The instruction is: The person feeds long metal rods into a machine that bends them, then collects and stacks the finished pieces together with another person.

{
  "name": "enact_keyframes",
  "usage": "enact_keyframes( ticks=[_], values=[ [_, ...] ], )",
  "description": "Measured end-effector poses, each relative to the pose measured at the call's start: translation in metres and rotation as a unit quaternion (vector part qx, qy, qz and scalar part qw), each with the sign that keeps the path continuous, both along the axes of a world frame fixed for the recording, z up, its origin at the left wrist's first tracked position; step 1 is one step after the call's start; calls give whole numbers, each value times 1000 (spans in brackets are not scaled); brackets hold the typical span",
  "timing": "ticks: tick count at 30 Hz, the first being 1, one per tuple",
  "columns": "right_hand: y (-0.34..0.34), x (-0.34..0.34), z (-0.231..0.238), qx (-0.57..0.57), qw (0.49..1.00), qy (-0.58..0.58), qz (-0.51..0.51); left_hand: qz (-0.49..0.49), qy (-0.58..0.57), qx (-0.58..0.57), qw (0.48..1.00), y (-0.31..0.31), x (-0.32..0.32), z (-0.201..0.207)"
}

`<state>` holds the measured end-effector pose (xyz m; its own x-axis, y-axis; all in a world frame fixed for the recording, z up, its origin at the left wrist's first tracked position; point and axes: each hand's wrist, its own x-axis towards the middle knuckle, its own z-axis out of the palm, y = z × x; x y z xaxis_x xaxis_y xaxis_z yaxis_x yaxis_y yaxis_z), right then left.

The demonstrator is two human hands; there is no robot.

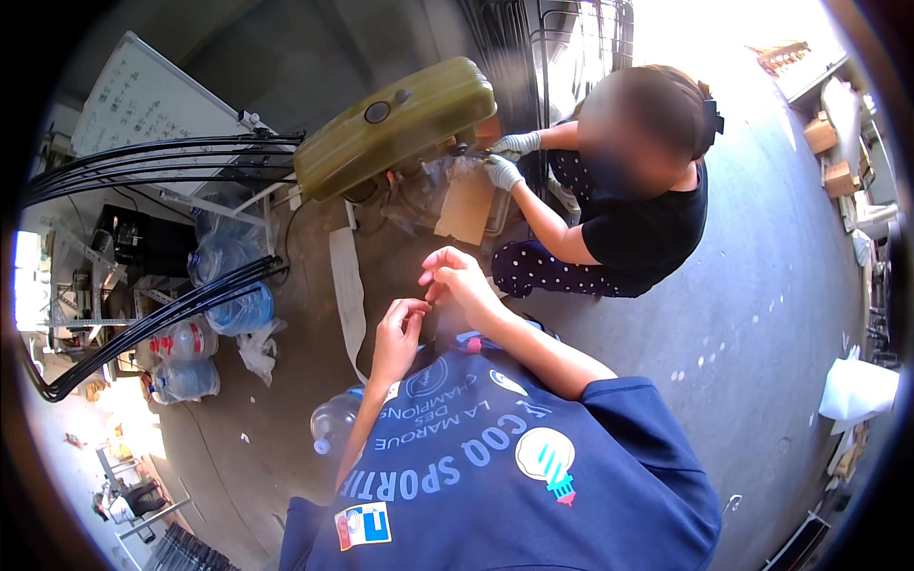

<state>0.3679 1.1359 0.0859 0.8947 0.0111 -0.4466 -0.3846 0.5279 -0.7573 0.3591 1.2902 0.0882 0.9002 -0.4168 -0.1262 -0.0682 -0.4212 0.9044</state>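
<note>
In front of my chest my left hand (398, 344) and my right hand (465, 290) are close together, fingertips nearly meeting. Both have their fingers curled in toward the thumbs, as in a pinch; whatever they hold, if anything, is too small to make out. Beyond them stands an olive-green machine (395, 124) with a long rounded housing. A co-worker (657, 209) sits at its right end, with a gloved hand (505, 173) and another gloved hand (519, 143) at the machine's working end. A piece of brown cardboard (465, 205) hangs just below the housing.
Bundles of long black rods (171, 157) jut out on the left, in front of a whiteboard (143, 109). Large water bottles (238, 309) stand below them. A clear plastic bottle (333, 419) is beside my left forearm. A white strap (347, 285) hangs near the machine. Black wire racks (581, 33) stand behind.
</note>
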Motion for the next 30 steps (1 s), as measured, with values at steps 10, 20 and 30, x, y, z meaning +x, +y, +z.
enact_keyframes(
  ticks=[10, 20, 30],
  values=[
    [-5, -3, 5, -7, 1000, -5, 0, -59, 60, 93, 992, 43, -9, -38],
    [-8, -7, 0, -5, 1000, 13, -8, -201, 51, 203, 957, 103, -47, -87],
    [1, -17, -4, -19, 999, 38, -16, -202, -435, 220, 850, 105, -44, -111]
  ],
)
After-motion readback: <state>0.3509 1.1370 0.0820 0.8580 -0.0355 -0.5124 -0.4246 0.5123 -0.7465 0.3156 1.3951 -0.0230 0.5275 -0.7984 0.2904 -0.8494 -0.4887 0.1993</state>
